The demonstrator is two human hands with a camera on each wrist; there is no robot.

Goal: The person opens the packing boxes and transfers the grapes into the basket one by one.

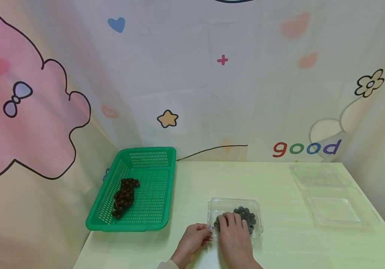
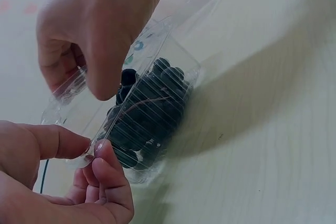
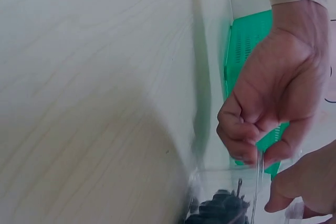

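Note:
A clear plastic box [image 1: 214,204] holding bunches of dark grapes [image 1: 244,215] stands at the front middle of the table. With thumb and fingers, my left hand [image 1: 193,239] pinches its near left corner; the left wrist view shows the grip on the plastic edge. Over the box, my right hand [image 1: 234,237] reaches in from the front with bent fingers, covering part of the grapes. In the left wrist view, clear plastic crosses those fingers [image 2: 55,66], while the thumb hangs beside the rim. I cannot tell whether they grip plastic or grapes.
On the left, a green basket [image 1: 170,179] holds a reddish-brown bunch of grapes [image 1: 124,198] along its left side. Two clear plastic containers lie at the right, a farther one [image 1: 320,175] and a nearer one [image 1: 340,207]. Behind the table hangs a printed curtain [image 1: 195,86].

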